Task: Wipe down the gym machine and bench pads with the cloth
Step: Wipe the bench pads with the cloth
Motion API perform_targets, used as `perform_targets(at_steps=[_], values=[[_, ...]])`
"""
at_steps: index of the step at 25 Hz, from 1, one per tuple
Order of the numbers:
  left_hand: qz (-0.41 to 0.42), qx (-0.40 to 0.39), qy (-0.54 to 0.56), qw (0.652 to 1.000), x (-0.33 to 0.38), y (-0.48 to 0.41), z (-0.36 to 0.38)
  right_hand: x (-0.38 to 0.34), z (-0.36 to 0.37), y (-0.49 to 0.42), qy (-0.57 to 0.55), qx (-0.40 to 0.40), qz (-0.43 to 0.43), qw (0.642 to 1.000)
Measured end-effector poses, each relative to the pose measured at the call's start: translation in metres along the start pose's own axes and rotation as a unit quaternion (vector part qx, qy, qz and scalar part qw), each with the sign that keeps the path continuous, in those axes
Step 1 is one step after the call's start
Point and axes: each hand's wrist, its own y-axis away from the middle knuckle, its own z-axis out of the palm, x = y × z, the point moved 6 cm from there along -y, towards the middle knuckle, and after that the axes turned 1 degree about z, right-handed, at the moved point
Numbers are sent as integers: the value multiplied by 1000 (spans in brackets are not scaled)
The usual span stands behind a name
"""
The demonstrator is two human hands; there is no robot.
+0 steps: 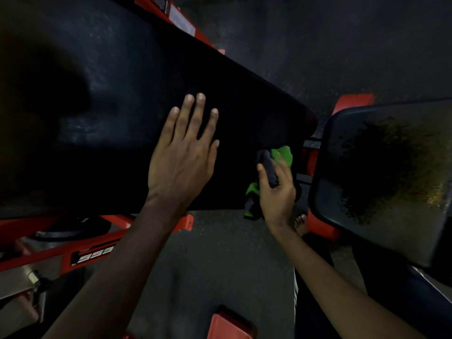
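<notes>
Wiping step at hand, judged from layout: the long black back pad point(122, 94).

- Left hand point(182, 157): flat, fingers straight and slightly spread, holding nothing. It lies over the mid-section of the pad; I cannot tell whether it presses down or hovers.
- Right hand point(276, 192): curled round a bunched green-and-dark cloth point(285, 154) at the pad's near right corner, beside the gap to the seat pad point(342, 148).
- The seat pad shows a mottled, worn-looking patch. The red frame point(49, 253) runs below the pad on the left.

Notes for doing the step well:
1. Flatten the cloth. Bunched like this, it would meet the vinyl over only a small area.
2. Keep the left hand as a brace, clear of the stroke path.
3. Work lengthwise in overlapping passes from this corner toward the far end, including the edges.
4. Lighting is dim, so residue is hard to see. Rely on full coverage, not on spotting dirt.
</notes>
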Motion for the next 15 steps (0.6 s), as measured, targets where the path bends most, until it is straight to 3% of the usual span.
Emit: perform_targets(at_steps=[6, 11, 15], values=[[3, 1, 0, 1000, 1, -1, 2, -80, 33, -8, -61, -48, -190, 979], [3, 8, -3, 1000, 2, -2, 2, -129, 44, -97, -46, 17, -182, 982], [4, 0, -16, 1000, 3, -1, 5, -133, 48, -124, -23, 1, -218, 976]])
